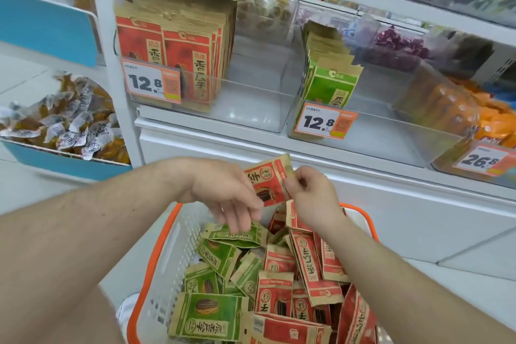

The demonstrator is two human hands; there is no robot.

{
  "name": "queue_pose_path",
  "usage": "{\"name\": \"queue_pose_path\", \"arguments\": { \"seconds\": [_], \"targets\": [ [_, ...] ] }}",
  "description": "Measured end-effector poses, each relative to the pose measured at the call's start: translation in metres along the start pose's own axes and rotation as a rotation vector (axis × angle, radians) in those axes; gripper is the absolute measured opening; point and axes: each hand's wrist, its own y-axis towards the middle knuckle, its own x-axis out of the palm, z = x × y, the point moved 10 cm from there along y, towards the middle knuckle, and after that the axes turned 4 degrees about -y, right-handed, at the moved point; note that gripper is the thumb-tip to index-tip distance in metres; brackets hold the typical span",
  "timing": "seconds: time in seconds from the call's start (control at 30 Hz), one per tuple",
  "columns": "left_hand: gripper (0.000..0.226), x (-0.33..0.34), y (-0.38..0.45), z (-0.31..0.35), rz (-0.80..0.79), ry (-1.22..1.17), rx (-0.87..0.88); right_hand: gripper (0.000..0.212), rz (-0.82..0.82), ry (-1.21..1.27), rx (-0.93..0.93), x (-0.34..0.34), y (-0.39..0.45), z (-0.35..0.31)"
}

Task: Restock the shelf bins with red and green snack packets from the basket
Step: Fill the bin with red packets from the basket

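Head view: one frame, looking down past two bare forearms at a basket (pixel 156 257), with shelf bins above it.
Held packet: red packet (pixel 266 180), kraft-brown edges, red face with a dark seed picture and black characters; tilted, raised above the basket's far end, below the shelf edge.
Right hand: right hand (pixel 312 194) pinches the packet's right edge between thumb and curled fingers (pixel 290 183); fingers narrow, closed on the packet.
Left hand: left hand (pixel 223 190) is at the packet's left side, its knuckles covering the packet's left part; fingers (pixel 240 220) hang down, loosely bent, tips just over a green packet (pixel 237 234) in the basket. Cannot tell whether the left thumb grips the red packet.
Basket: white slotted walls, orange rim; green packets heaped on its left, red packets (pixel 307 268) on its right, lying flat and overlapping.
Left bin: clear bin (pixel 251 117) with red packets standing upright (pixel 178 58) at its left end; price tag 12.8 (pixel 152 82) on its front.
Right bin: clear bin (pixel 391 142) with green packets standing upright (pixel 331 78) at its left end; price tag 12.8 (pixel 325 123) on its front.
Gap: held packet is well below both bins, touching neither.
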Motion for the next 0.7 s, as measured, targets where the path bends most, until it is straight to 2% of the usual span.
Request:
{"name": "queue_pose_path", "arguments": {
  "seconds": [0.1,0.17,0.27,0.37,0.43,0.5,0.53,0.63,0.7],
  "targets": [
    [0.033,0.009,-0.002,-0.021,-0.034,0.073,-0.126,0.022,0.11,0.325,0.117,-0.005,0.002,-0.001],
    [0.045,0.005,0.003,-0.028,0.077,-0.043,-0.139,0.015,0.119,0.559,0.211,0.004,-0.003,-0.003],
    [0.05,-0.014,0.008,-0.02,0.348,-0.459,0.041,0.015,0.059,0.841,0.297,0.026,-0.014,-0.011],
    [0.029,-0.033,-0.001,-0.009,0.596,-0.813,0.257,0.018,-0.038,0.97,0.29,0.042,-0.022,-0.029],
    [0.018,-0.046,-0.011,-0.005,0.735,-0.882,0.33,0.019,-0.09,0.945,0.257,0.044,-0.023,-0.04],
    [0.013,-0.061,-0.021,0.003,0.79,-0.813,0.378,0.013,-0.025,0.674,0.231,0.029,-0.017,-0.043],
    [0.011,-0.072,-0.027,0.009,0.808,-0.735,0.402,0.016,0.039,0.511,0.215,0.016,-0.013,-0.046],
    [0.012,-0.105,-0.048,0.025,0.868,-0.45,0.443,0.047,0.191,0.276,0.108,-0.021,-0.004,-0.067],
    [0.019,-0.121,-0.057,0.03,0.866,-0.343,0.456,0.061,0.213,0.21,0.02,-0.034,0.005,-0.084]
  ]
}}
